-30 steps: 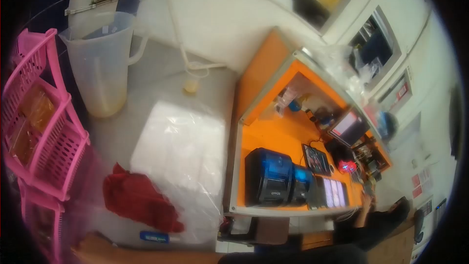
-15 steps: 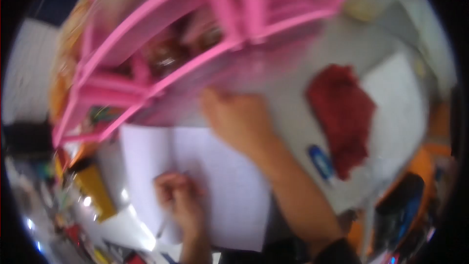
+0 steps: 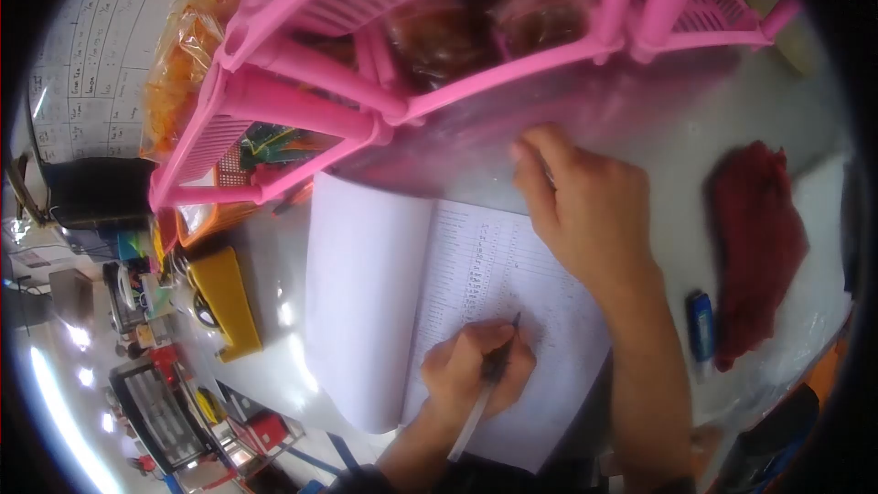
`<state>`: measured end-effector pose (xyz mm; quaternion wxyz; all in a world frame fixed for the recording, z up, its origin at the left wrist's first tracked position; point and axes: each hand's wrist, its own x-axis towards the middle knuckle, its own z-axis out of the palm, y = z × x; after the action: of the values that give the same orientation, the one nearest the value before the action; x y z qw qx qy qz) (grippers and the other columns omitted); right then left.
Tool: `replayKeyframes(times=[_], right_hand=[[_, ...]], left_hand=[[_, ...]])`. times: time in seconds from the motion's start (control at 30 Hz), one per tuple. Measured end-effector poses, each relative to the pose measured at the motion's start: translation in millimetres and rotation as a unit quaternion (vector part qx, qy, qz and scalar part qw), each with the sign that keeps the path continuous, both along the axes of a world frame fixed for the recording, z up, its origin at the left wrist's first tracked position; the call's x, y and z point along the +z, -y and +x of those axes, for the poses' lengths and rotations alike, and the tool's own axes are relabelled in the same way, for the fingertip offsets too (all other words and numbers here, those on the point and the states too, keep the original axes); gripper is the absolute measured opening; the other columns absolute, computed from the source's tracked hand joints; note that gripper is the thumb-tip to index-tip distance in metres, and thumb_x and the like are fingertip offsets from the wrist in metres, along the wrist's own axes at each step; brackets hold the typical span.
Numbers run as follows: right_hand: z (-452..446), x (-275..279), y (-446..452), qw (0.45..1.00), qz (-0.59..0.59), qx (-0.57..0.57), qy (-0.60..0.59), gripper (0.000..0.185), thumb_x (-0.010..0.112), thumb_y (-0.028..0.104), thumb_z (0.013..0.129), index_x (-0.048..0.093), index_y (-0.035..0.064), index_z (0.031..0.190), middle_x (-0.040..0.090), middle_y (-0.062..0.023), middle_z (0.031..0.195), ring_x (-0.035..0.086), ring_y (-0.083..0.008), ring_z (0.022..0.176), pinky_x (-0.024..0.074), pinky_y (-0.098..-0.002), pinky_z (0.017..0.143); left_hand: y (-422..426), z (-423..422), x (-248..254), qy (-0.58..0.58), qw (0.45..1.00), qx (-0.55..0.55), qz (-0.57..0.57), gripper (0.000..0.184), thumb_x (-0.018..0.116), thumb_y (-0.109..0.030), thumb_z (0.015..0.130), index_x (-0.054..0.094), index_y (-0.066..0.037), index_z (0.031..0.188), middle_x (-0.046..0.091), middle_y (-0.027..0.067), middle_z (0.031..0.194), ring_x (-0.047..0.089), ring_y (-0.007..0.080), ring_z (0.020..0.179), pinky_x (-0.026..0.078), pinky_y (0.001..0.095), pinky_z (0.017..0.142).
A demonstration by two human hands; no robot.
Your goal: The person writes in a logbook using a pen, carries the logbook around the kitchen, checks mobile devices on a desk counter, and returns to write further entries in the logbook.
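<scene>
My left hand [image 3: 476, 370] is closed around a pen [image 3: 471, 421], its tip on the page just above my fingers. Beneath that hand lies an open booklet of sheets [image 3: 558, 338]. Its right page bears rows of small print and handwritten marks, too small to read. The left page [image 3: 361, 302] is blank and curls over. My right hand [image 3: 585, 197] rests at the booklet's upper right edge, fingers loosely curled in, with nothing visible in them. Right of that forearm are a small blue item with a white end [image 3: 701, 327] and a dark red cloth [image 3: 759, 252].
A pink plastic rack [image 3: 512, 78] stands across the far side, with brown goods in clear wrap [image 3: 448, 46] in it. A yellow object [image 3: 227, 302] lies left of the booklet. A written sheet [image 3: 96, 64] is at upper left. White paper [image 3: 823, 265] lies beside the cloth.
My view has shifted, so the rack, booklet and cloth sit further right. The pen, earlier pointing down toward the page's lower left, now has its tip on the right page. My right hand stays curled.
</scene>
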<state>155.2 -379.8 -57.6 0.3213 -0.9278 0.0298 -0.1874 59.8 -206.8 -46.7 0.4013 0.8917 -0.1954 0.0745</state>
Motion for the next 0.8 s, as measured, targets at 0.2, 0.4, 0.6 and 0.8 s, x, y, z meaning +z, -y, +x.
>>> replayKeyframes(times=[0.2,0.4,0.6,0.8], right_hand=[[0.3,0.2,-0.5,1.000,0.021,-0.001,0.007,0.017,0.062,0.025,0.096,0.057,0.0119,0.086,0.068,-0.0026,0.064,0.065,-0.0245,0.051,0.0490,-0.0376,0.048],[0.3,-0.7,-1.0,0.999,0.038,-0.003,0.018,0.016,0.062,0.024,0.096,0.057,0.0124,0.087,0.069,-0.0012,0.065,0.066,-0.0236,0.053,0.0498,-0.0371,0.049],[0.2,0.7,-1.3,0.999,0.039,-0.002,0.022,0.015,0.062,0.024,0.096,0.058,0.0126,0.087,0.069,-0.0003,0.064,0.067,-0.0237,0.053,0.0499,-0.0373,0.049],[0.4,-0.7,-2.2,0.999,0.039,-0.004,0.010,0.015,0.061,0.025,0.097,0.059,0.0125,0.088,0.069,-0.0002,0.064,0.067,-0.0235,0.054,0.0495,-0.0373,0.050]], left_hand=[[-3.2,2.4,0.4,0.000,0.996,0.078,0.031,0.022,0.079,-0.005,0.079,0.059,-0.002,0.086,0.069,0.0094,0.071,0.058,0.0087,0.052,0.045,0.0222,0.051],[-8.9,7.8,-2.7,-0.014,0.988,0.156,0.014,0.017,0.075,-0.005,0.084,0.058,-0.001,0.086,0.066,0.0050,0.067,0.055,0.0047,0.056,0.042,0.0205,0.053],[-12.8,6.9,-6.0,-0.047,0.981,0.189,-0.017,0.017,0.077,-0.006,0.083,0.061,-0.004,0.088,0.064,0.0094,0.064,0.061,0.0144,0.053,0.049,0.0270,0.053],[-11.1,6.8,-4.7,-0.077,0.978,0.190,-0.048,0.017,0.076,-0.005,0.082,0.060,-0.004,0.087,0.064,0.0086,0.065,0.061,0.0140,0.053,0.049,0.0266,0.053]])
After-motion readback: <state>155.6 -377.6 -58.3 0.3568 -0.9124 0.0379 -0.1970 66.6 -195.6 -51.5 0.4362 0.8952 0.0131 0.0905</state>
